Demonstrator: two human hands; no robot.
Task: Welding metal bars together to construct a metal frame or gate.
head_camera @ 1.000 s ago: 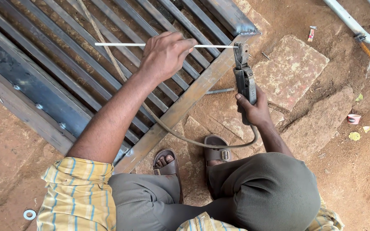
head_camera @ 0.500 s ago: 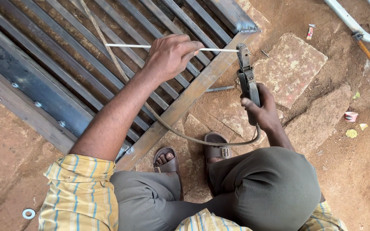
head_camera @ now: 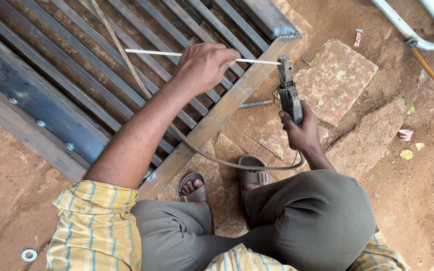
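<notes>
1. Left hand: closed around white welding rod, over the steel grille.
2. Rod: long axis near-horizontal, right end at the holder's clamp.
3. Right hand: gripping electrode holder, upright, just beside.

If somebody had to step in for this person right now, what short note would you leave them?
Left hand: pinching a thin white rod, held level over the metal grille.
Right hand: gripping the clamp-like holder, whose cable loops back toward the sandals.
The rod's far end sits at the holder's top; whether it is fully clamped I cannot tell.
The grille lies flat on the ground, its frame bar running just in front of the feet.
Done: rod brought to the holder. Left, by the look of it: seating the rod. No work on the grille shows yet.
</notes>
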